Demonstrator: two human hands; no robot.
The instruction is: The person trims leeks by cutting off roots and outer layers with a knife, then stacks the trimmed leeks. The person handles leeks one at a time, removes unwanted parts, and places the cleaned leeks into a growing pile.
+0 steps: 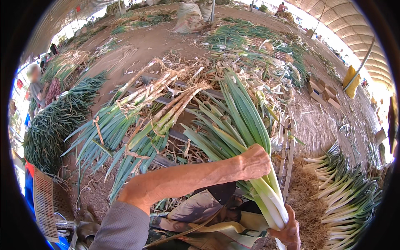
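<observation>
My left hand (pixel 255 161) grips a thick bunch of leeks (pixel 239 125) around its middle, where the green leaves meet the pale stalks. My right hand (pixel 287 231) holds the white root end of the same bunch at the lower edge. The green leaves fan up and away from me. My left forearm crosses the picture from the lower left, in a grey sleeve.
Tied leek bundles (pixel 137 121) lie on a slatted rack ahead. Trimmed white leeks (pixel 350 196) are stacked at the right, a dark green pile (pixel 54 125) at the left. A woven basket (pixel 43 204) stands lower left. Cardboard boxes (pixel 323 89) sit on the dirt floor. A person (pixel 35 83) stands far left.
</observation>
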